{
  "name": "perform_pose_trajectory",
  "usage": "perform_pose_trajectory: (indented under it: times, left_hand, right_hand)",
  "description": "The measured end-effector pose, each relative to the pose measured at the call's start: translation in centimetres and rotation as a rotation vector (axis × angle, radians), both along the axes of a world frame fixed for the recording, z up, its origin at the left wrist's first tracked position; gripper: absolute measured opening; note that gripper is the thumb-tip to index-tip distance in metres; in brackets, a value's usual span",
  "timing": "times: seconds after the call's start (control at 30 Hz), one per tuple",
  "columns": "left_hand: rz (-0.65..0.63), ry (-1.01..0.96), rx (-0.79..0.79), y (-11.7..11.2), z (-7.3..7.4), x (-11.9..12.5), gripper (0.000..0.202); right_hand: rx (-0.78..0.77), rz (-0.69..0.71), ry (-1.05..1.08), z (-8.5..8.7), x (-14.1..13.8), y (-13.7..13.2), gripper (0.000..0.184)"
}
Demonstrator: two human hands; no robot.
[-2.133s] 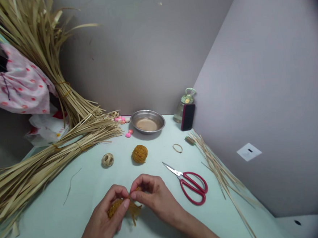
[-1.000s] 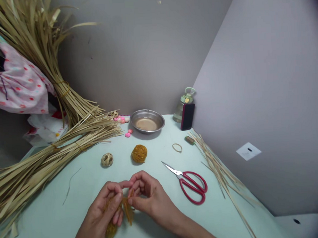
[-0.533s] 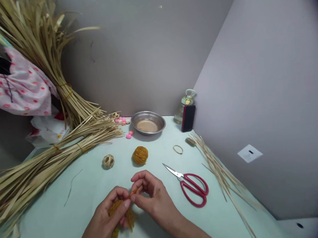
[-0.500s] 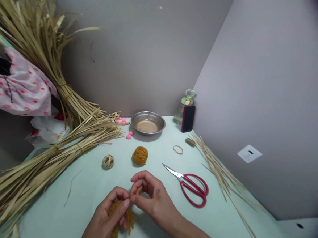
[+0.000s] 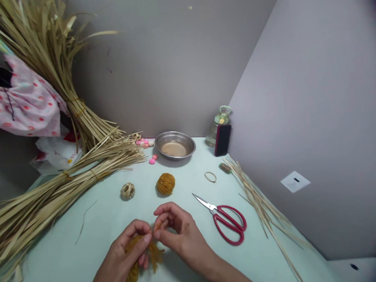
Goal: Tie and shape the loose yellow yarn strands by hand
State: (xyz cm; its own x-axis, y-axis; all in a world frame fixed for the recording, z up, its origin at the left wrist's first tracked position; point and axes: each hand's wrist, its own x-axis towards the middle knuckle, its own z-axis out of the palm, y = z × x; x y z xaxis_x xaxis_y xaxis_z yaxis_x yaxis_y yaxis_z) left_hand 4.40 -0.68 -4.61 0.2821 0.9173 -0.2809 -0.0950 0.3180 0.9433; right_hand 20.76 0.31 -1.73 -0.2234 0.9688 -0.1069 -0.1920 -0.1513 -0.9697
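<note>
My left hand [image 5: 128,248] is closed around a bunch of mustard-yellow yarn [image 5: 132,276], whose loose ends hang below the fingers. Close beside it, my right hand [image 5: 177,227] pinches a short piece of the same yarn between thumb and fingers. The fingertips of both hands almost meet, and the exact spot where the yarn is gripped is partly hidden. Just beyond the hands sits a ball of mustard yarn [image 5: 165,184]. A small woven ball [image 5: 127,191] rests to its left. Red-handled scissors [image 5: 225,220] lie to the right of my right hand, blades slightly apart.
Bundles of dried straw strips [image 5: 63,197] cover the table's left side, and more stand against the wall. A metal bowl [image 5: 175,146] of liquid, pink pebbles [image 5: 152,161], a bottle [image 5: 211,135] and a phone [image 5: 222,140] stand at the back. Thin strips [image 5: 259,200] lie right.
My left hand has shifted slightly left, and the hanging yarn ends between the hands have swung a little to the right. My right hand stays almost in place.
</note>
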Motion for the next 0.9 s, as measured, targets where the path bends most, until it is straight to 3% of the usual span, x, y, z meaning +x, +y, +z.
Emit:
perform_pose_trajectory:
  times: [0.13, 0.33, 0.7, 0.9]
  left_hand:
    - [0.006, 0.051, 0.016, 0.0, 0.0, 0.0, 0.030]
    - [-0.024, 0.147, 0.074, 0.0, 0.0, -0.1, 0.035]
    - [0.082, 0.044, -0.024, -0.4, 1.0, 0.5, 0.035]
    - [-0.002, 0.034, 0.017, -0.1, 0.4, 0.3, 0.029]
  right_hand:
    - [0.018, 0.037, -0.084, 0.1, 0.6, 0.1, 0.038]
    - [0.023, 0.214, -0.201, -0.4, 0.7, -0.2, 0.045]
    - [0.030, 0.136, -0.189, -0.4, 0.3, -0.2, 0.025]
    - [0.031, 0.109, -0.198, -0.2, 0.2, -0.2, 0.016]
